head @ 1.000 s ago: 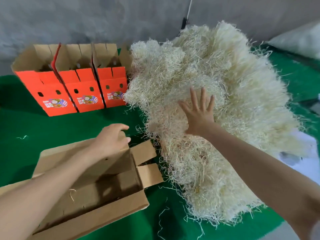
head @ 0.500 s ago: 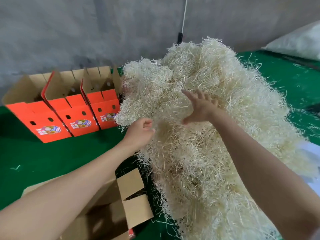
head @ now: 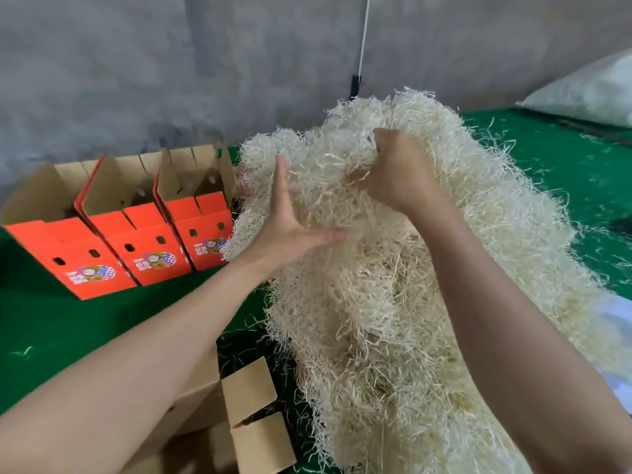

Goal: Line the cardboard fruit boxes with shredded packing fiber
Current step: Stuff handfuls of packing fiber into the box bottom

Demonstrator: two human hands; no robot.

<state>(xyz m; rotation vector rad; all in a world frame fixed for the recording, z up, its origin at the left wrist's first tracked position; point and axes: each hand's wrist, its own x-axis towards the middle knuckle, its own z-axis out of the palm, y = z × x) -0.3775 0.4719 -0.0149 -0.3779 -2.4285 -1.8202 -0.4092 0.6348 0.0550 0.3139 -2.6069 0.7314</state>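
Now, with my right hand [head: 393,172] clenched on a tuft of the fiber [head: 376,319] and my left hand [head: 290,230] flat, fingers straight, pressed against it just alongside, I'd tear off a modest handful.

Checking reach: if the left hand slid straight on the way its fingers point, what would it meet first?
Probably more of the fiber pile: the left hand presses its flank, fingers aimed up along it. Depth is unclear; beyond stands the grey wall.

right hand [head: 398,174] fingertips under fiber [head: 376,302], brown box [head: 251,388] cropped
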